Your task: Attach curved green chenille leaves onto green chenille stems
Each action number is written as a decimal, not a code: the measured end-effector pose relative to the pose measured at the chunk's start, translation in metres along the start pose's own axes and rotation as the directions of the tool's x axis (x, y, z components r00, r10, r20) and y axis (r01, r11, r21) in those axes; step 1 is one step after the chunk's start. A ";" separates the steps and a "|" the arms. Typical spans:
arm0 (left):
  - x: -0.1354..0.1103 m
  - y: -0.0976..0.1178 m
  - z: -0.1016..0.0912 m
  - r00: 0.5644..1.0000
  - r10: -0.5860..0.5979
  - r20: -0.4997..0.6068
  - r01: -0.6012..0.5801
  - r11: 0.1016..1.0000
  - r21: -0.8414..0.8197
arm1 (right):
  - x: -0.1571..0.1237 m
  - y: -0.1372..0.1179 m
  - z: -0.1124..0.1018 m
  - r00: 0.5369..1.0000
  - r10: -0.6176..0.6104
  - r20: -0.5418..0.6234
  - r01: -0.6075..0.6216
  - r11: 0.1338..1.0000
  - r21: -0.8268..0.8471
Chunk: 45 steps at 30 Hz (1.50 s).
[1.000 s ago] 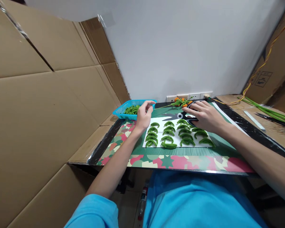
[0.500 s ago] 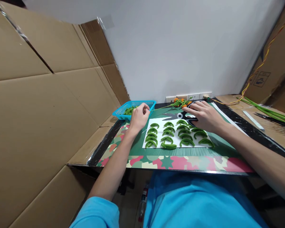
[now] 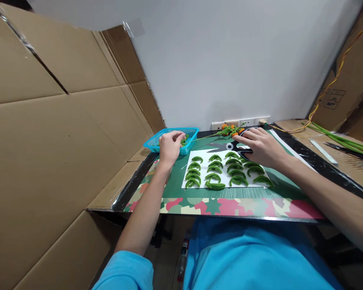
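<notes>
Beyond the far edge of my table (image 3: 213, 206) I face a plain pale wall (image 3: 224, 60), evenly lit, with a row of sockets (image 3: 247, 122) low on it. Tall brown cardboard panels (image 3: 63, 145) screen the left edge. Past the far right corner I see more cardboard (image 3: 349, 94) and a twisted yellow cable (image 3: 339, 72). Below the near edge, the floor (image 3: 165, 259) lies in shadow.
</notes>
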<state>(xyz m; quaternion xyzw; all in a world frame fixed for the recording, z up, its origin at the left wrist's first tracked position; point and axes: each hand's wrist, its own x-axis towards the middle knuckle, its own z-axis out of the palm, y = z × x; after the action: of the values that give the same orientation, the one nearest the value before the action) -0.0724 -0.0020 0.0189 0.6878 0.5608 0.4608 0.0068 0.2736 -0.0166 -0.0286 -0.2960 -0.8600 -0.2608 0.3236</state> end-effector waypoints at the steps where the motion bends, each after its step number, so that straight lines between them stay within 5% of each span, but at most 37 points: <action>1: 0.000 0.000 -0.001 1.000 -0.014 -0.011 0.014 1.000 0.014 | 0.000 0.000 0.000 1.000 0.001 0.002 -0.001 1.000 0.000; 6: 0.001 -0.001 -0.009 0.999 -0.019 -0.039 0.026 0.982 0.185 | 0.000 0.000 0.000 1.000 0.011 0.010 -0.011 1.000 0.005; 14: 0.002 -0.002 -0.015 0.966 -0.118 0.232 0.020 0.923 0.384 | -0.001 0.000 0.001 1.000 0.010 0.017 -0.010 1.000 -0.001; 20: -0.003 -0.012 -0.023 0.854 -0.200 0.480 -0.030 0.903 0.429 | -0.001 0.001 0.001 0.999 0.020 0.025 -0.020 1.000 0.014; 28: -0.009 -0.024 -0.025 0.846 -0.238 0.478 0.001 0.895 0.445 | -0.001 0.000 0.002 0.999 0.025 0.036 -0.026 0.999 0.028; 32: -0.008 -0.019 -0.023 0.882 -0.177 0.436 -0.029 0.904 0.426 | -0.001 -0.001 0.001 0.999 0.033 0.043 -0.035 0.998 0.043; 35: -0.009 -0.006 -0.015 0.931 -0.083 0.355 -0.029 0.954 0.300 | 0.000 -0.003 0.000 0.998 0.023 0.056 -0.026 0.998 0.051; 37: -0.012 0.006 -0.006 0.921 0.007 0.389 -0.010 1.000 0.004 | 0.000 -0.005 0.000 0.998 0.004 0.064 -0.007 0.999 0.050; 40: -0.020 0.025 0.007 0.849 0.104 0.518 0.060 0.955 -0.290 | 0.002 -0.008 -0.001 0.996 -0.053 0.075 0.046 0.996 0.081; 45: -0.030 0.038 0.013 0.723 0.121 0.680 0.160 0.928 -0.335 | 0.003 -0.011 0.001 0.986 -0.131 0.101 0.113 0.979 0.169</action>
<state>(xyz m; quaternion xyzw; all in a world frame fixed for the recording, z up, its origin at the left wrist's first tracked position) -0.0336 -0.0327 0.0124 0.7893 0.4274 0.2689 0.3494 0.2637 -0.0230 -0.0301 -0.2294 -0.9118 -0.1919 0.2813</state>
